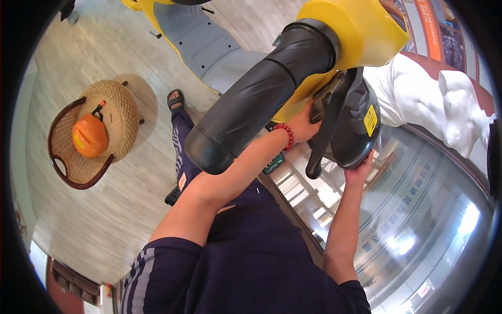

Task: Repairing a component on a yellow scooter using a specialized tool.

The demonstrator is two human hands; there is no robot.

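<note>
A yellow scooter's front end [361, 31] fills the upper right, with its thick black handlebar grip [246, 99] pointing toward me. Beside the grip hangs a black brake lever [334, 125] with a rounded tip. Just right of the lever is a glossy black rounded housing [355, 138], apparently a rear-view mirror, bearing a yellow label. My left hand [303, 125], with a red bead bracelet at the wrist, reaches under the grip to behind the lever; its fingers are mostly hidden. From below, my right hand [361, 168] cups the housing's lower edge with fingers curled against it.
An orange helmet [90, 136] lies in a wicker chair [125, 112] on the wood-look floor at left. The scooter's grey footboard [204, 49] extends at the top. At right are a white sculpture [434, 99] and a shiny glass-like surface [408, 209] with reflections.
</note>
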